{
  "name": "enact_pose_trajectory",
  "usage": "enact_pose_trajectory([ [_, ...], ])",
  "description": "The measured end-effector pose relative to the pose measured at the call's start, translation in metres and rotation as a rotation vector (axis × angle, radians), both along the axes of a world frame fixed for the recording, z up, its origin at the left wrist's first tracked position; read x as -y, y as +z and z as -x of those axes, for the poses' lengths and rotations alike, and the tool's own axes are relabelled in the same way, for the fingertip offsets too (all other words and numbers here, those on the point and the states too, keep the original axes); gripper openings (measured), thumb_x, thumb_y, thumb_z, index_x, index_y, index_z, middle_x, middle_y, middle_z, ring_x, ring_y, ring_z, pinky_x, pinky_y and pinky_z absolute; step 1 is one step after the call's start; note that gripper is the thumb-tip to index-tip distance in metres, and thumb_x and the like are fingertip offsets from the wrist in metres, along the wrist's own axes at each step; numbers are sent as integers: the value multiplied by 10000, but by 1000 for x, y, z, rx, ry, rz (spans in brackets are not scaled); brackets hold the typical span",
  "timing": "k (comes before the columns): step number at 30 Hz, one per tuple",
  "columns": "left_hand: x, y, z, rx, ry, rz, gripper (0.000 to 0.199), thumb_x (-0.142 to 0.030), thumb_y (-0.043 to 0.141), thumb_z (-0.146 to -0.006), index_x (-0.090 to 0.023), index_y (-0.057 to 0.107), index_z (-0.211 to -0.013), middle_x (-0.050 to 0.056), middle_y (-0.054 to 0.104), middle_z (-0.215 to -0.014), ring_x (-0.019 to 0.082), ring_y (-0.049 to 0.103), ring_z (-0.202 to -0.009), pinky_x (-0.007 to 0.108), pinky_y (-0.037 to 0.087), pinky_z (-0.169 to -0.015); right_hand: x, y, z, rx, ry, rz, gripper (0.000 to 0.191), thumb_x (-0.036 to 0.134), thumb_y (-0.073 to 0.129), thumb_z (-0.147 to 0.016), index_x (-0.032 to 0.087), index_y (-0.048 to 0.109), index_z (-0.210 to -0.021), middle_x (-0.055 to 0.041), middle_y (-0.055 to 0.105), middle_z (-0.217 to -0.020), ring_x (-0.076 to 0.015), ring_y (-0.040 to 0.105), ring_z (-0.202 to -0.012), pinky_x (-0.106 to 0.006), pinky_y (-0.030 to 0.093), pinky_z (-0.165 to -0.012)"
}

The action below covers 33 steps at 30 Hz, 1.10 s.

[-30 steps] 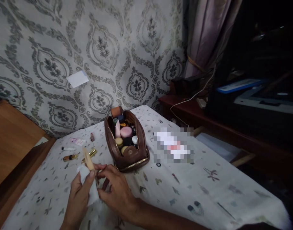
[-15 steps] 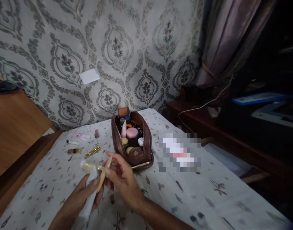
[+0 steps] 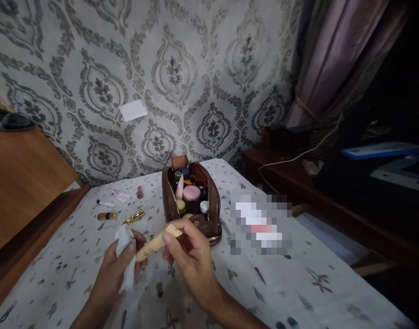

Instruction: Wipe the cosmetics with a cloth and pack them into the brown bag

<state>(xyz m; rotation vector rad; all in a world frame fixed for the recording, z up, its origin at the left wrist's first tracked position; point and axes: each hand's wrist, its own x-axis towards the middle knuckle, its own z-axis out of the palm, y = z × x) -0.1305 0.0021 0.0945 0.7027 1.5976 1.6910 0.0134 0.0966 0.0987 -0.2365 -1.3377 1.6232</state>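
In my right hand (image 3: 193,258), closed between thumb and fingers, is a beige squeeze tube (image 3: 153,247) held at its flat end. It slants down to the left, its other end beside the fingers of my left hand (image 3: 114,265). That hand is closed on a white cloth or wipe (image 3: 128,274), which hangs below the palm. Just beyond the hands stands a brown toiletry bag (image 3: 214,201), unzipped. Inside are a pink round container (image 3: 192,193), a pink tube (image 3: 180,187), a white-capped item (image 3: 204,207) and several other jars.
Left of the bag lie a gold tube (image 3: 135,216), a brown-and-gold tube (image 3: 107,215), a white stick (image 3: 105,203), a pink-and-white packet (image 3: 119,196) and a small mauve item (image 3: 140,192). A blurred-out object (image 3: 260,226) lies right. Patterned cloth (image 3: 230,292) covers the surface.
The beige tube has turned so its broad side faces me, and my right hand has shifted slightly right. The cloth is raised and bunched; the pale yellow bottle behind it is now hidden.
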Motion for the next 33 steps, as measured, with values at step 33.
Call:
enact_pose_trajectory([
  [33, -31, -40, 29, -367, 108, 39, 501, -663, 675, -745, -173, 664, -643, 45, 640, -789, 222, 572, -832, 265, 449, -731, -145, 69, 29, 810, -559, -688, 127, 197, 537, -922, 202, 658, -884, -16, 711, -821, -161, 640, -770, -248, 438, -717],
])
